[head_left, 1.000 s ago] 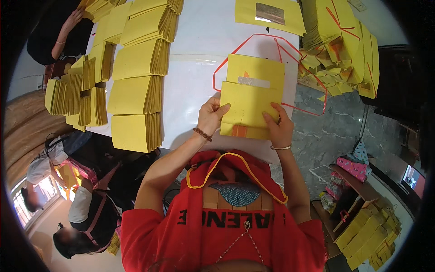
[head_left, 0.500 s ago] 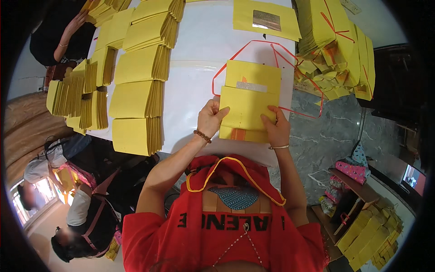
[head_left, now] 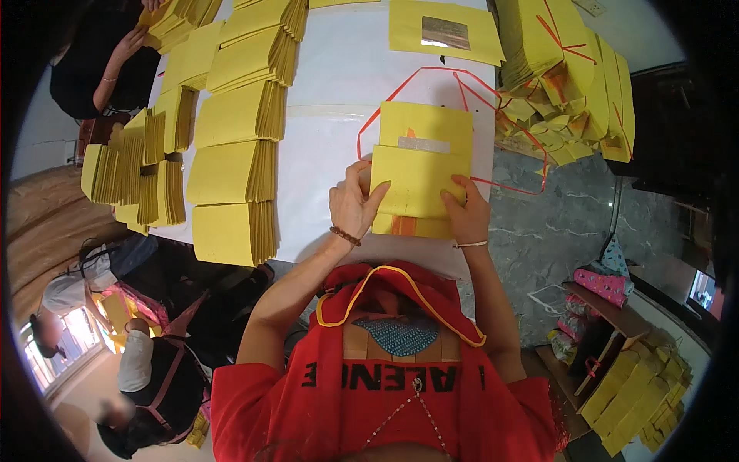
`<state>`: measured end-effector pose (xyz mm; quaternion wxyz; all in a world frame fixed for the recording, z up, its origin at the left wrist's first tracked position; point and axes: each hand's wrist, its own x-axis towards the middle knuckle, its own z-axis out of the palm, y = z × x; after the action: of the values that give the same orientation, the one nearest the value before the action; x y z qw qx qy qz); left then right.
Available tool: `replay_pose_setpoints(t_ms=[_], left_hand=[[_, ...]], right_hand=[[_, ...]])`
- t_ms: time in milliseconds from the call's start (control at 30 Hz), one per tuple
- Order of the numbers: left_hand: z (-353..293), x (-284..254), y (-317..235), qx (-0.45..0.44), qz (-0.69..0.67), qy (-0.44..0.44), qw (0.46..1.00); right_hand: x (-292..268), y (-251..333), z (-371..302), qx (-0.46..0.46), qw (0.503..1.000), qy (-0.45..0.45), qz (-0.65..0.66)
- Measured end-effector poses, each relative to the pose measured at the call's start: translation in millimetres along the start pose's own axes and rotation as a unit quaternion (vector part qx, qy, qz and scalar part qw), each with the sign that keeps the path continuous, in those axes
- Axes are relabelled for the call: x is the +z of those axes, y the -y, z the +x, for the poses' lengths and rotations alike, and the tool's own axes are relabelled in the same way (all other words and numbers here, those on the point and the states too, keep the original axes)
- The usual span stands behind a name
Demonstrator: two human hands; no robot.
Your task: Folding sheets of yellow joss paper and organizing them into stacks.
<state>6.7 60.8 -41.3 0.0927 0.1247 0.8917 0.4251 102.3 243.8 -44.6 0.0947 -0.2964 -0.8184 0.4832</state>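
In front of me, at the table's near edge, lies a folded yellow paper [head_left: 419, 175] with a silvery strip across its upper part and an orange patch near the bottom. My left hand [head_left: 356, 204] grips its left edge, thumb on top; some of the fingertips are hidden behind the paper. On the opposite edge, my right hand [head_left: 468, 212] pinches the paper with its thumb lying on the upper layer. A red plastic strap [head_left: 422, 71] loops on the table behind the folded paper.
Stacks of folded yellow paper [head_left: 223, 231] line the white table's [head_left: 323, 146] left side. One yellow sheet [head_left: 408, 31] with a silvery rectangle lies farther back. Bundled yellow paper [head_left: 535, 42] stands at the right. Another person's hand [head_left: 127, 42] touches stacks at far left.
My left hand has shifted slightly left, its fingers spread more from the thumb. The folded paper and my right hand stay nearly in place.
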Motion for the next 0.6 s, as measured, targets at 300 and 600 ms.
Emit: replay_pose_setpoints(t_ms=[300,600], left_hand=[[12.9,5.5,-43.2,0.355,0.064,0.149,0.921],[22.0,33.1,-31.9,0.390,0.207,0.219,0.870]], right_hand=[[2.9,0.7,2.4,-0.007,1.000,-0.001,0.001],[3.1,0.6,1.3,0.009,1.000,0.004,0.004]])
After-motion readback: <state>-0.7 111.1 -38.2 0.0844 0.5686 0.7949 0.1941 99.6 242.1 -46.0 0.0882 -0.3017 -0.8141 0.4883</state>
